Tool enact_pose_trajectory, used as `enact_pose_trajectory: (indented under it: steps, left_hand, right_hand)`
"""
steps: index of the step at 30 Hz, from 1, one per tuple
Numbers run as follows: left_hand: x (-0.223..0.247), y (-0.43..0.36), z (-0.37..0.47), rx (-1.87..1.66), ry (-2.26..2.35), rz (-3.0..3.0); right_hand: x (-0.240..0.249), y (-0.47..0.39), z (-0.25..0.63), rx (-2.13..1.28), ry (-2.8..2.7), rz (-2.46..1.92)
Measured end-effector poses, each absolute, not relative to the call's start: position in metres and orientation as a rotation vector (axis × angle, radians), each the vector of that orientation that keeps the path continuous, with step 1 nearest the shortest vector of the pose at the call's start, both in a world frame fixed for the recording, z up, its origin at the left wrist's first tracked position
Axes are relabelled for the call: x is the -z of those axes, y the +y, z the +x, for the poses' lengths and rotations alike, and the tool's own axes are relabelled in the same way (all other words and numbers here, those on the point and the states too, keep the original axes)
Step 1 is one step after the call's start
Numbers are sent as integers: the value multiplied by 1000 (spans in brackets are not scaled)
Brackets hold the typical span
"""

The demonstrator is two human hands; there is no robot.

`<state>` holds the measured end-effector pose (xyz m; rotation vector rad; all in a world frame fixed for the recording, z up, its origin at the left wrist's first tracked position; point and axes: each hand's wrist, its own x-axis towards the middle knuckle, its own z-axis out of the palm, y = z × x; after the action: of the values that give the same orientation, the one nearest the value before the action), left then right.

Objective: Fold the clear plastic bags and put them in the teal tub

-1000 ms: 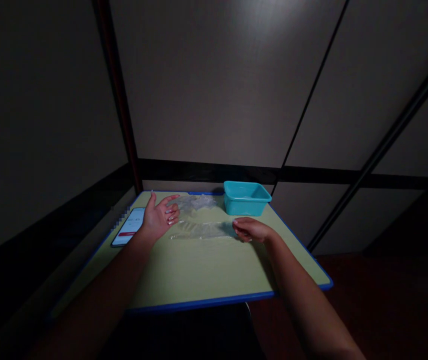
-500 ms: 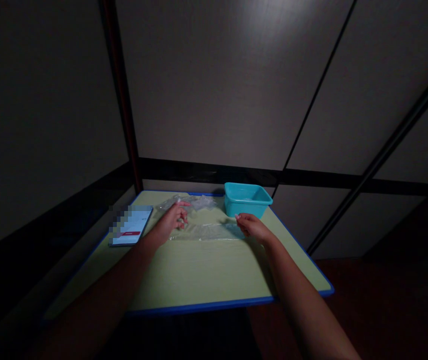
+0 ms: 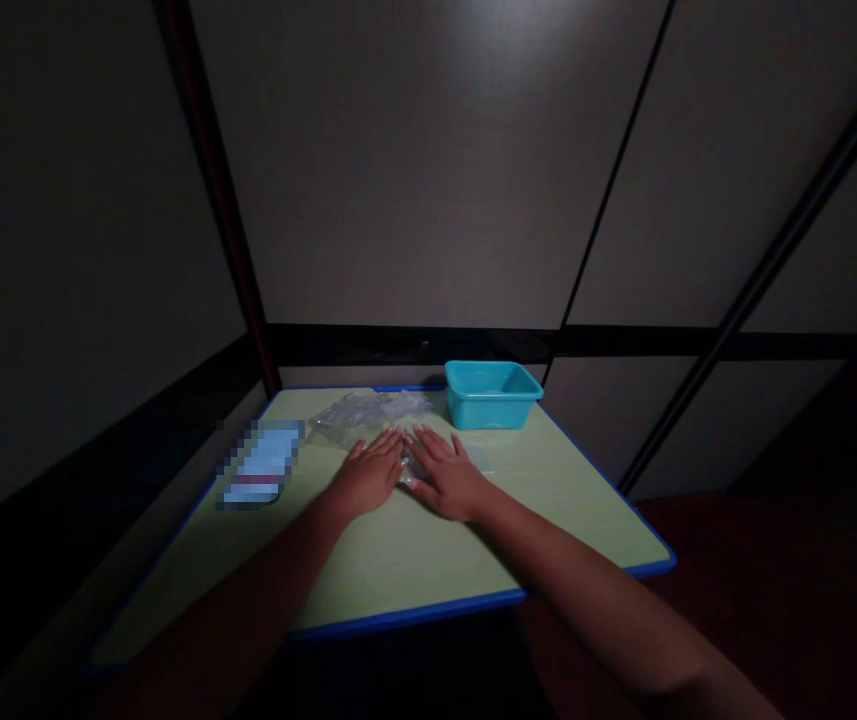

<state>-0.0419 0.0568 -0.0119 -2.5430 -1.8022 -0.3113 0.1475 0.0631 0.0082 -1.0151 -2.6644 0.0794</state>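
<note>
A clear plastic bag [image 3: 482, 459] lies flat across the middle of the table, much of it hidden beneath my hands. My left hand [image 3: 372, 474] rests palm down on its left part, fingers stretched forward. Close beside it, my right hand [image 3: 446, 474] presses flat on the bag with its fingers spread. The fingertips of both hands almost meet. Just beyond them sits a crumpled heap of clear plastic [image 3: 353, 415].
A turquoise plastic basket [image 3: 493, 410] stands at the back right of the table. At the left edge lies a tablet-like device [image 3: 267, 468], partly pixelated. The pale table [image 3: 413, 580] has a blue rim, and panelled walls rise behind and to the left.
Both hands have moved inward to the middle of the bag and now lie flat. My right hand, pinched before near the basket, has opened. The view has shifted slightly.
</note>
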Motion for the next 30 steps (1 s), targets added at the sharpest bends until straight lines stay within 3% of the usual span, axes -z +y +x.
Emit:
enact_pose_trajectory:
  steps: [9,30]
  left_hand:
    - [20,60,-47,267,-1943,-2582]
    - [5,42,-43,-6,-2235,-2322]
  right_hand:
    - [-11,55,147,-397,-2859,-1093]
    - [-35,71,186,-507,-2747,-1862]
